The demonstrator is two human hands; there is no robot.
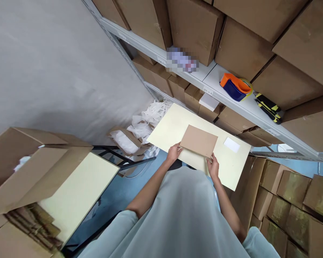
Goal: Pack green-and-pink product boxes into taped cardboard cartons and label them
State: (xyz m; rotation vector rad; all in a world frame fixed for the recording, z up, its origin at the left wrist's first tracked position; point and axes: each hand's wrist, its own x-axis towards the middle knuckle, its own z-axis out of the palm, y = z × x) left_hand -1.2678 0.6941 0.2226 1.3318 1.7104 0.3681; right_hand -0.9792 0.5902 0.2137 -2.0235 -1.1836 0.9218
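Observation:
A small, flat brown cardboard box [199, 139] is over the pale yellow tabletop [167, 130] in front of me. My left hand [174, 152] grips its near left corner, with the thumb and fingers closed on the edge. At the near right corner, my right hand [213, 167] pinches it the same way. The box's top face is plain and looks closed. Whether its underside rests on the table or is slightly raised, I cannot tell. To the right of the box lies a small white rectangle [232, 144], like a label or paper slip.
Shelves [207, 73] behind the table carry cardboard boxes, an orange and blue tape dispenser [235, 87] and yellow-black pliers [267, 107]. White packing material [150, 118] is heaped by the wall. A large open carton [43, 168] stands on the left table; boxes [293, 186] are stacked at right.

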